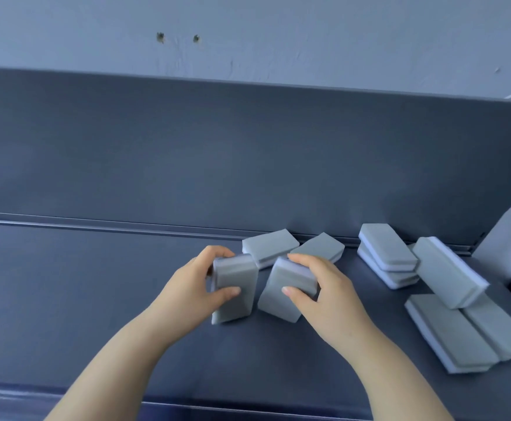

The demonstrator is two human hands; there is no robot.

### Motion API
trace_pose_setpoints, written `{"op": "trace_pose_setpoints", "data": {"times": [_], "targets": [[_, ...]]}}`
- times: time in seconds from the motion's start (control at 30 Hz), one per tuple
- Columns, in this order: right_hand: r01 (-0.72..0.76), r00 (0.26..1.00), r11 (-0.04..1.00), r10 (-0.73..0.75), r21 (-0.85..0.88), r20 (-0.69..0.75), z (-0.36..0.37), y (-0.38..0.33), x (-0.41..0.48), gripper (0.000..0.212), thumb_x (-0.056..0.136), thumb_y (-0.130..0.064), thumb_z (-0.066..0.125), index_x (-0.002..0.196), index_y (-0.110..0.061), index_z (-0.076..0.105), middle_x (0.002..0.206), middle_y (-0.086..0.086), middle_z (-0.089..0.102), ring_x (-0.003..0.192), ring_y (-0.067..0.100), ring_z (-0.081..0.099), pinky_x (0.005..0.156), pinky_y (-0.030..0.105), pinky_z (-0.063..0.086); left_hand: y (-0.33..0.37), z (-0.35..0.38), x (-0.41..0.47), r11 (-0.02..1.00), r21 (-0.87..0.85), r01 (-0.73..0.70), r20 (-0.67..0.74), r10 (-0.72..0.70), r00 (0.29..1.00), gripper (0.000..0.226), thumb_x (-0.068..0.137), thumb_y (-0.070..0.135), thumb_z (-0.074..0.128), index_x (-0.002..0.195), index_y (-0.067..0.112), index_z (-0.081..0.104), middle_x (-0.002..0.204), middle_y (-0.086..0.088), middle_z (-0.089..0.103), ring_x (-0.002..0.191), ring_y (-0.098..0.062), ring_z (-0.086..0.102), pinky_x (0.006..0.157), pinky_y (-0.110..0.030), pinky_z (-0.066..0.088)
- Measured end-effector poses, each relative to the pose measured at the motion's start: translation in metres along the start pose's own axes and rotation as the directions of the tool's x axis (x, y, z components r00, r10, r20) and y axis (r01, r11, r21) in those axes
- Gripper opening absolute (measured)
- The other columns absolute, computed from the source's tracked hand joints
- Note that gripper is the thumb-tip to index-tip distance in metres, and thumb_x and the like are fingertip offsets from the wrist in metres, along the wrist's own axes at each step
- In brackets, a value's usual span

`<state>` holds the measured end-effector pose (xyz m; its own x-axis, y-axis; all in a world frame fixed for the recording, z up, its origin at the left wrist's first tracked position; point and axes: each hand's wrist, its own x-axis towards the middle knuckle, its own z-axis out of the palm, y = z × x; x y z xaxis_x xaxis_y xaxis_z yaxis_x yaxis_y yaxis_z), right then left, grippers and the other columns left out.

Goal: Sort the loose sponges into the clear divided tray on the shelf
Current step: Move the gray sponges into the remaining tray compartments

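Left hand point(187, 287) clasps left sponge point(236, 302) crosswise, right hand point(327, 299) right sponge point(278, 305); loose sponges point(448, 268) lie right of the fingers point(301, 259).

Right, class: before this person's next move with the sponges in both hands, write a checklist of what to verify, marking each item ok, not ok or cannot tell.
1. The left hand grips the left sponge: ok.
2. The right hand grips the right sponge: ok.
3. Held sponges apart from each other: ok, a gap shows.
4. Clear divided tray in view: not ok, none shows.
5. The leaning sponge steady: cannot tell.
6. The shelf free of loose sponges: not ok; the stacked pair and others lie there.
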<state>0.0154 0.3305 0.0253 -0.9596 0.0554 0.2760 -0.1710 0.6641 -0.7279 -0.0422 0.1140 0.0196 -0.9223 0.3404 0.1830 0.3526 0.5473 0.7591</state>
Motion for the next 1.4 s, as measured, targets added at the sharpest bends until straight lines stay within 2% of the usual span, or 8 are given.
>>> {"op": "trace_pose_setpoints", "data": {"times": [0.27,0.43,0.6,0.73,0.87,1.0,1.13,1.4], "targets": [[0.066,0.998,0.997,-0.067,-0.032,-0.004,0.048,-0.068,-0.006,0.037,0.085,-0.025,0.064,0.116,-0.042,0.052,0.112,-0.038,0.045,0.108,-0.019,0.035,0.082,-0.004,0.027,-0.032,-0.08,-0.039,0.989,0.094,-0.113,-0.1,0.123,0.987,0.043,0.075,0.022,0.076,0.095,0.046,0.047,0.102,0.026,0.053,0.094,0.01,0.049,0.075,-0.003,0.038],[0.129,0.992,0.991,-0.129,-0.026,-0.005,0.11,-0.134,-0.017,0.038,0.085,-0.022,0.064,0.115,-0.042,0.054,0.112,-0.034,0.045,0.109,-0.018,0.037,0.083,-0.005,0.025,-0.076,-0.152,-0.084,0.962,0.205,-0.18,-0.091,0.201,0.975,0.058,0.081,0.021,0.069,0.115,0.057,0.039,0.11,0.032,0.042,0.1,0.011,0.046,0.085,-0.008,0.037],[0.162,0.987,0.987,-0.162,0.018,-0.006,0.184,-0.2,-0.033,0.039,0.084,-0.019,0.066,0.115,-0.04,0.056,0.112,-0.031,0.048,0.109,-0.011,0.043,0.085,-0.001,0.029,-0.126,-0.227,-0.136,0.943,0.271,-0.193,-0.126,0.233,0.964,0.063,0.08,0.021,0.07,0.125,0.054,0.04,0.108,0.029,0.041,0.097,0.006,0.046,0.078,-0.004,0.034],[0.159,0.987,0.983,-0.158,0.093,-0.019,0.24,-0.24,-0.045,0.039,0.084,-0.019,0.066,0.116,-0.039,0.055,0.115,-0.029,0.049,0.111,-0.011,0.043,0.088,0.0,0.029,-0.164,-0.272,-0.181,0.948,0.282,-0.149,-0.194,0.209,0.959,0.055,0.075,0.028,0.075,0.123,0.042,0.053,0.104,0.026,0.048,0.096,0.011,0.045,0.076,0.001,0.031],[0.139,0.99,0.982,-0.136,0.125,-0.034,0.28,-0.263,-0.057,0.043,0.083,-0.021,0.067,0.115,-0.043,0.049,0.117,-0.03,0.048,0.111,-0.014,0.042,0.089,-0.001,0.029,-0.189,-0.303,-0.218,0.97,0.234,-0.073,-0.274,0.138,0.952,0.05,0.07,0.04,0.063,0.12,0.037,0.056,0.106,0.023,0.052,0.096,0.015,0.044,0.076,0.002,0.03],[0.135,0.991,0.984,-0.132,0.119,-0.034,0.297,-0.276,-0.052,0.044,0.081,-0.02,0.068,0.11,-0.047,0.048,0.115,-0.028,0.051,0.11,-0.01,0.044,0.089,0.002,0.031,-0.204,-0.321,-0.226,0.971,0.239,-0.028,-0.35,0.113,0.93,0.049,0.073,0.023,0.073,0.119,0.03,0.058,0.107,0.024,0.052,0.097,0.023,0.041,0.076,0.004,0.031],[0.105,0.994,0.983,-0.098,0.149,-0.05,0.306,-0.277,-0.029,0.043,0.08,-0.018,0.069,0.108,-0.046,0.05,0.112,-0.026,0.054,0.107,-0.008,0.047,0.087,0.004,0.034,-0.213,-0.329,-0.214,0.98,0.197,0.018,-0.409,0.066,0.91,0.053,0.073,0.015,0.076,0.115,0.037,0.053,0.113,0.033,0.046,0.098,0.022,0.043,0.069,-0.005,0.039],[0.09,0.995,0.972,-0.097,0.216,0.023,0.312,-0.284,0.036,0.042,0.081,-0.018,0.068,0.107,-0.047,0.052,0.11,-0.028,0.055,0.106,-0.008,0.048,0.084,0.003,0.035,-0.215,-0.37,-0.155,0.962,0.269,0.046,-0.413,0.072,0.908,0.049,0.072,0.017,0.078,0.117,0.026,0.061,0.103,0.035,0.05,0.095,0.029,0.04,0.08,0.007,0.026]]}}
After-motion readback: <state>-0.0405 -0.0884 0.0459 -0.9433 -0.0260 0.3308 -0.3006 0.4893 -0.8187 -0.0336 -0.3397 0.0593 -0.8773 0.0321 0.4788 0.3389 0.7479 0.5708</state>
